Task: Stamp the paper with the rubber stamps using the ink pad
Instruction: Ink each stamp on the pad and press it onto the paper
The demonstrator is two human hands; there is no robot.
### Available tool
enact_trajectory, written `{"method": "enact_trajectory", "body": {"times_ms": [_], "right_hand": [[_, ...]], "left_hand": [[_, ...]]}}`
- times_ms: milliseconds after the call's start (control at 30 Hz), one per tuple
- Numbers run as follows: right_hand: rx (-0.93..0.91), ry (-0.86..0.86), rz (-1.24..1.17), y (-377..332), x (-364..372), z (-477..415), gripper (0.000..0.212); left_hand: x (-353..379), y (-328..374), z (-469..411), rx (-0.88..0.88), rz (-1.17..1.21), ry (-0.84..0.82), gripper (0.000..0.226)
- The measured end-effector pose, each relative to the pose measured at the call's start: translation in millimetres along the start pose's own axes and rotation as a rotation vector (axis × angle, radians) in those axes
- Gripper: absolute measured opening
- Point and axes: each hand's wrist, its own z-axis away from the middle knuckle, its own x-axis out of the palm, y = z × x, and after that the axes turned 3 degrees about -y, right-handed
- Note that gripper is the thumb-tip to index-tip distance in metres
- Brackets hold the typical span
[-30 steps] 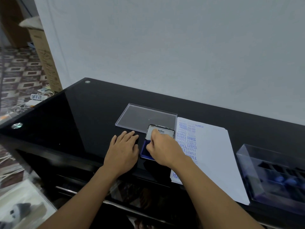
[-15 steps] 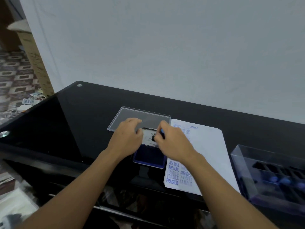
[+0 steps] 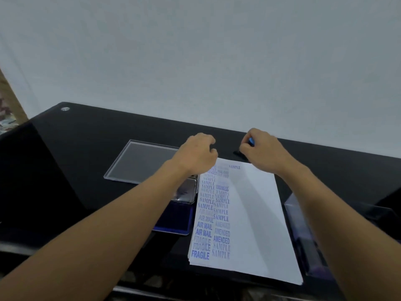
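Two columns of the paper (image 3: 256,213) are stamped, the rest blank; the right hand (image 3: 263,149) grips a stamp (image 3: 251,141), the left hand (image 3: 198,156) hovers empty, loosely curled.

A plain pale wall (image 3: 195,61) fills everything behind the worktop (image 3: 86,148), flat and evenly lit. The worktop is glossy black glass with dim reflections, and there's a round metal stud (image 3: 65,109) at its far left corner. Off its left end a brown strip (image 3: 10,96) rises at the edge, with patterned floor (image 3: 6,124) just below.
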Motion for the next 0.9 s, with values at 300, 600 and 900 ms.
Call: {"method": "enact_trajectory", "body": {"times_ms": [300, 600, 900], "right_hand": [[0.068, -0.136, 0.084, 27.4, 17.3, -33.1, 0.011], [0.090, -0.293, 0.195, 40.7, 38.0, -47.8, 0.015], [0.077, -0.313, 0.259, 41.8, 42.7, -51.2, 0.012]], "left_hand": [[26.6, -10.8, -40.3, -0.029, -0.083, -0.122, 0.045], [47.6, -20.6, -55.4, -0.037, -0.138, -0.178, 0.036], [55.1, -25.7, -62.3, -0.010, -0.160, -0.183, 0.025]]}}
